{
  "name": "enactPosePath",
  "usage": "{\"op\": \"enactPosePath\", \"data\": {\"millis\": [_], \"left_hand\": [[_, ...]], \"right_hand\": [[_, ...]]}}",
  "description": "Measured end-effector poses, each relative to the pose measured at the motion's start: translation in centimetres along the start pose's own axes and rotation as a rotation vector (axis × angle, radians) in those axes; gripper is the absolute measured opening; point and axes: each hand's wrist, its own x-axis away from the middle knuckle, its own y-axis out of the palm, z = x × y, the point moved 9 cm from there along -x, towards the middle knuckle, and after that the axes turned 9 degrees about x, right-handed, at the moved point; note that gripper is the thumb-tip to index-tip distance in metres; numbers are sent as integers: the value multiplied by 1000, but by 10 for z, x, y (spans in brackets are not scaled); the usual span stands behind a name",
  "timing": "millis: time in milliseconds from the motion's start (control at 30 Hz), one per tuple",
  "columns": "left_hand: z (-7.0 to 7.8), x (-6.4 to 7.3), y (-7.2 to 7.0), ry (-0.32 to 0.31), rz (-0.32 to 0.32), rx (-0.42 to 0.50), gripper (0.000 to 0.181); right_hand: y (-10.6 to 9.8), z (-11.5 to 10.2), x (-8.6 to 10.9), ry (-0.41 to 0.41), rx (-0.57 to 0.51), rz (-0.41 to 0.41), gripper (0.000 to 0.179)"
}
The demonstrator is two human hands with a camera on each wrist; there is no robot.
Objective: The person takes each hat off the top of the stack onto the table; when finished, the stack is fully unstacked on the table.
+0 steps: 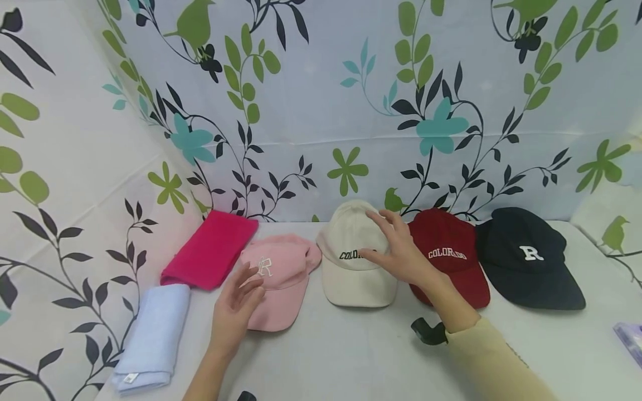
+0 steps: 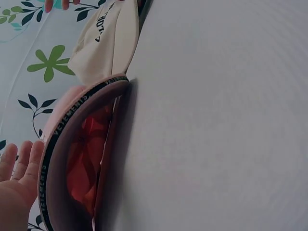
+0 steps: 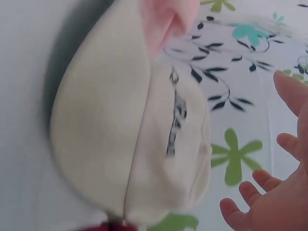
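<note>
A cream baseball cap (image 1: 357,288) with dark COLORADO lettering stands mid-row, its brim toward me. My right hand (image 1: 401,253) hovers over its right side, thumb and fingers spread apart and holding nothing. In the right wrist view, that hand's fingers (image 3: 262,180) are apart from the cream crown. To the left lies a pink cap (image 1: 281,306) with white embroidery. Beside its left side is my left hand (image 1: 237,303), loosely bent with nothing in it. The left wrist view shows the pink cap's brim edge (image 2: 60,130), lettered VETEMENTS, with the left fingertips (image 2: 36,154) close by.
A red cap (image 1: 443,236) overlaps a black cap (image 1: 521,278) at the right. Left of the pink cap lie a folded magenta cloth (image 1: 210,250) and a folded light-blue towel (image 1: 155,334). Patterned fabric (image 1: 301,111) hangs behind; a purple packet (image 1: 629,340) sits far right.
</note>
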Motion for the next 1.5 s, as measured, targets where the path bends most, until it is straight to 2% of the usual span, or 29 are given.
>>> {"op": "enactPosePath", "data": {"millis": [167,267,633,833,967,1200,1500], "left_hand": [[1,2,-15,17,40,-89,58],[0,3,-24,6,62,-131,56],[-13,10,-54,-127,121,-253,60],[-20,10,-62,-199,112,-346,64],[-25,12,-67,-228,103,-396,65],[-24,15,-79,-281,107,-484,66],[-31,16,-86,-393,54,-567,67]], "right_hand": [[15,-19,-8,-35,-30,-4,78],[24,-27,-11,-38,-60,-11,77],[66,-50,-27,-16,-169,-77,74],[86,-57,-35,36,-244,-112,75],[100,-61,-39,40,-289,-110,72],[125,-66,-45,47,-358,-144,69],[142,-58,-47,131,-358,-147,67]]}}
